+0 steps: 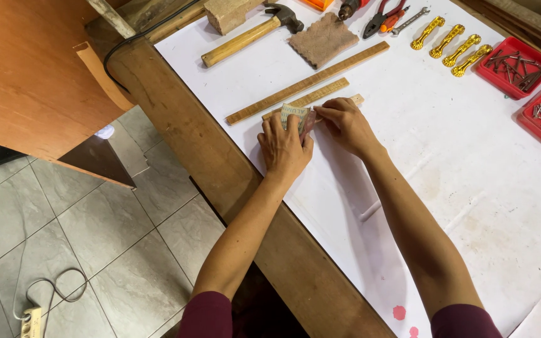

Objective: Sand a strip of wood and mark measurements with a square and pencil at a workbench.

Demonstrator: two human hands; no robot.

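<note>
Left hand (285, 145) gripping folded sandpaper (296, 117), right hand (345, 123) pinching a wood strip (353, 100), two longer strips (308, 83), one hammer (252, 34), four gold handles (451, 46), two red trays (513, 59) of nails

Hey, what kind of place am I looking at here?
Probably a woodworking workshop: a wooden-handled claw hammer, long wooden strips and red trays of metal nails lie on a paper-covered workbench.

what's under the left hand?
The left hand presses a folded piece of sandpaper onto a short wood strip, which the right hand steadies. Only the strip's far end shows; the rest is covered by both hands. White paper lies beneath.
</note>
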